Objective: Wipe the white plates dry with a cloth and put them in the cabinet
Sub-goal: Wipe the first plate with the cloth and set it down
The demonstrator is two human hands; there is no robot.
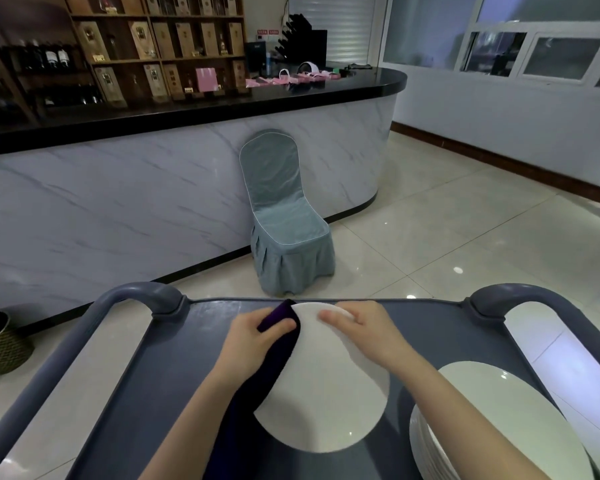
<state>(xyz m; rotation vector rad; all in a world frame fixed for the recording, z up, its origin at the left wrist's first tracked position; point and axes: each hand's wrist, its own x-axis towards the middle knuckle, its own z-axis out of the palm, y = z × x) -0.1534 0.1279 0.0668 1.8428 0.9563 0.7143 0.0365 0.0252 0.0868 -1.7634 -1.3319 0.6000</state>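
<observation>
plate (321, 393), one held, one stack (499, 386), one cloth (283, 351)

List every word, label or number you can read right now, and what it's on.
Nothing is legible in this view.
Labels on the boxes at the back: too blurred to read.
Labels on the bottles: too small to read.
Two red signs in the background: too small to read.
The plate, cloth and cart: no print visible.
</observation>
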